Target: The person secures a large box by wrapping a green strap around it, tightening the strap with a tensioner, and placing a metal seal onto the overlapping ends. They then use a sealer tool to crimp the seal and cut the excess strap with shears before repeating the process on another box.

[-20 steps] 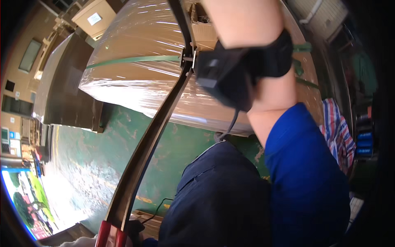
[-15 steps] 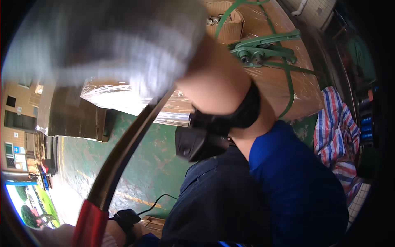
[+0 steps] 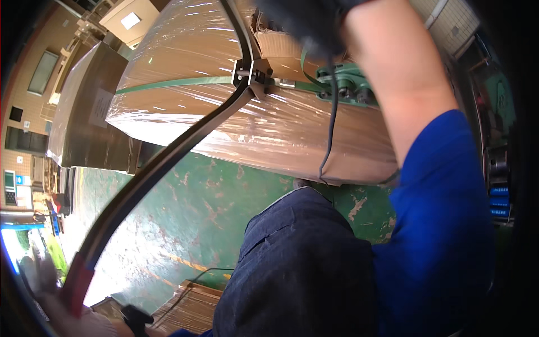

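Note:
A long-handled strap crimper [image 3: 193, 135] spans the upper and left part of the view. Its jaws [image 3: 251, 76] sit around the green strap [image 3: 174, 84], beside a silver seal [image 3: 285, 83]. At the lower left my left hand [image 3: 92, 324], partly blurred, grips the red end [image 3: 77, 281] of one handle. The other handle runs up past the top edge. My right forearm [image 3: 401, 62] reaches up there too, with a black device [image 3: 309, 25] by the wrist; the right hand itself lies outside the picture. The strap leads right to a green tensioner [image 3: 345, 84].
The strap lies over a large film-wrapped carton load [image 3: 269, 146]. An opened carton [image 3: 275, 44] is on top. Another wrapped stack [image 3: 84, 106] stands to the left. A black cable [image 3: 331, 123] hangs down the load's near side. Flattened cardboard [image 3: 188, 309] lies near the lower edge.
The crimper's jaws have come into sight on the strap, and its red handle end has shifted left. The gloved right hand has moved out past the top edge.

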Demonstrator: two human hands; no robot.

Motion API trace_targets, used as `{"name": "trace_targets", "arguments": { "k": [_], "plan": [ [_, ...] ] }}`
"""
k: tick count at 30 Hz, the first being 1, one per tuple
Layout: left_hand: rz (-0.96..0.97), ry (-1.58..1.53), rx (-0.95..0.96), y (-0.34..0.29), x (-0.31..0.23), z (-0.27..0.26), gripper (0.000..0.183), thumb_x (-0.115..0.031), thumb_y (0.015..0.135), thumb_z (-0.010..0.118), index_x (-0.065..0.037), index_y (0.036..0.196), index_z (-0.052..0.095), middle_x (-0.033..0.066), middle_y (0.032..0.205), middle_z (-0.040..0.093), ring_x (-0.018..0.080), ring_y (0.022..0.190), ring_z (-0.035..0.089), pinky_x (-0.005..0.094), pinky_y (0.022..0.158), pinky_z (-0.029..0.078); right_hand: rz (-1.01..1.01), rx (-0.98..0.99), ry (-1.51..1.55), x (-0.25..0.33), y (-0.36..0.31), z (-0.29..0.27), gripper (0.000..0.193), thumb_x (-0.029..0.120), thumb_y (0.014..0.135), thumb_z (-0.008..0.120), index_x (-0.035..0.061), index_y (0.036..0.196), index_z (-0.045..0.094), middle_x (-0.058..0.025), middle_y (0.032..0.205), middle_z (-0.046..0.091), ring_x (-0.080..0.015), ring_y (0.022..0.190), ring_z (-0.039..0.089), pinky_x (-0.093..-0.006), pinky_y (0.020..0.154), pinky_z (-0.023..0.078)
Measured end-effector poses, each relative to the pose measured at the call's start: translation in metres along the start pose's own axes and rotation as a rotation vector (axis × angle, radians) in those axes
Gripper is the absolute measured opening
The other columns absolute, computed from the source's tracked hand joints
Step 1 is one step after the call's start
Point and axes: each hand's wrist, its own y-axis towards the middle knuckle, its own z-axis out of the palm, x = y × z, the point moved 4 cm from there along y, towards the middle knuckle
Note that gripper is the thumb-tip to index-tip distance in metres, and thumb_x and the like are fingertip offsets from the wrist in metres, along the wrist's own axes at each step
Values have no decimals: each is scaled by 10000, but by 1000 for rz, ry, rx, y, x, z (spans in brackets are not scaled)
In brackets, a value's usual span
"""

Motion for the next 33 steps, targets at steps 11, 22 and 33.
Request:
{"name": "trace_targets", "arguments": {
  "k": [11, 22, 33],
  "plan": [
    [-415, 395, 1079, -144, 42, 39, 469, -303, 817, 825, -56, 1176, 651, 112, 776, 658, 323, 647, 641, 421, 629, 519, 527, 99, 369, -65, 37, -29, 163, 123, 989, 563, 111, 828, 582, 16, 566, 431, -155, 460, 433, -333, 478, 420],
    [-654, 599, 1291, -111, -13, 44, 362, -166, 826, 764, -11, 1138, 665, 129, 893, 685, 284, 846, 690, 389, 729, 560, 583, 53, 287, -85, 46, -77, 220, 148, 997, 489, 150, 777, 479, -10, 586, 441, -197, 499, 467, -384, 496, 464],
    [-804, -361, 483, -119, -19, -19, 698, -267, 906, 819, 20, 1458, 505, 206, 1299, 634, 318, 1152, 645, 398, 1002, 548, 327, -174, 474, -28, 86, -112, 265, 352, 1049, 601, 103, 979, 545, -93, 712, 549, -273, 590, 548, -452, 596, 534]
  ]
}}
